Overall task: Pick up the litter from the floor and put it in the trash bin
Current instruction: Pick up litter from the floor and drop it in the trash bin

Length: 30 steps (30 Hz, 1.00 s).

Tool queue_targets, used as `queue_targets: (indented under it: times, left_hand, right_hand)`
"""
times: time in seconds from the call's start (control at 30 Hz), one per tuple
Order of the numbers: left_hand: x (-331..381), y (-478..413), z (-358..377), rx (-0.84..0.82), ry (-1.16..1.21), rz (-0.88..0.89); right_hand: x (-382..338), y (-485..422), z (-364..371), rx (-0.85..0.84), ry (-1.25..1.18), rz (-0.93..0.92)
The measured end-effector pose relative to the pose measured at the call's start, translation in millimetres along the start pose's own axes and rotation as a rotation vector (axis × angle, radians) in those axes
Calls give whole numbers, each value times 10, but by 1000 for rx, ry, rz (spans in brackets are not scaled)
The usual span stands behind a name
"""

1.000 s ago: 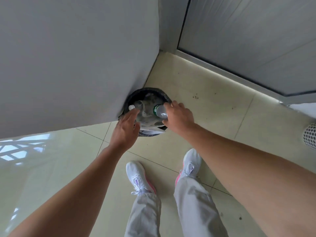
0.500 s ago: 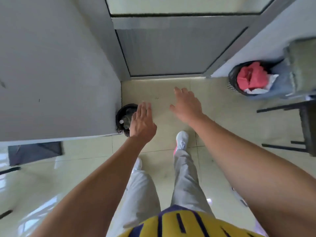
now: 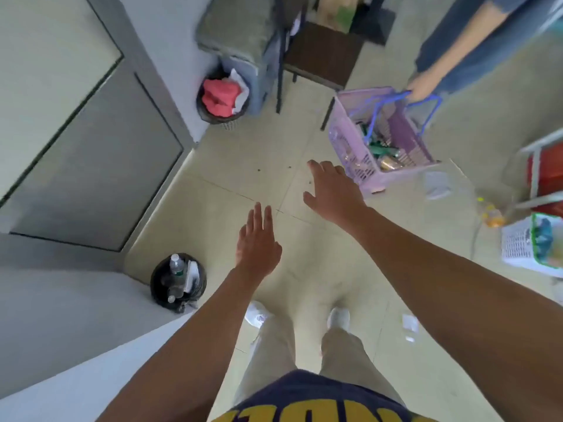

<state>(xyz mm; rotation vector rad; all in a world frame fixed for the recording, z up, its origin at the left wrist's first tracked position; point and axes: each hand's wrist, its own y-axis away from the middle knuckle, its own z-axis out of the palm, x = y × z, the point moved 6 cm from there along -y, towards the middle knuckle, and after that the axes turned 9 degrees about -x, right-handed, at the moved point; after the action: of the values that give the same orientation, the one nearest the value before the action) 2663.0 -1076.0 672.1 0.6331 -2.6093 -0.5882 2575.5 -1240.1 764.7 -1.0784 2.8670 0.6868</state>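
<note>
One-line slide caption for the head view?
Both hands, left hand and right hand, open and empty above tiled floor; black trash bin holds bottles.

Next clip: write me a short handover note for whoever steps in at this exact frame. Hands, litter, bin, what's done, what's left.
Left hand: open, empty, over bare floor.
Right hand: open, empty, reaching toward the purple basket.
Trash bin: black, in the wall corner, already holds a plastic bottle and other waste.
Left: a white scrap by the right shoe, a white wrapper and an orange-tinted bottle on the floor to the right. Both hands free for these.
</note>
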Motion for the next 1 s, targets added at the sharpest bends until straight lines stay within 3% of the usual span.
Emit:
queue_targets:
  times: [0.2,0.4,0.63,0.83,1.0]
  left_hand:
    - [1682,309,640,-63,-185,312]
    - [3119,1071,1585,-172,-388,541]
    - [4525,1982,2396,-200,-565,806]
    - [5156,2216,2663,-257,-604,886]
    - [5338,1901,2868,-318,-577,797]
  right_hand:
    - [1687,1621,318,74,-176,309]
    - [3183,3961,1074,69,-302,688]
    - [4223,6268,1804,83,-464,1071]
    - [4615,6782,2212,79,-578,1146]
    - [4906,6459,2452,-16,-613,1103]
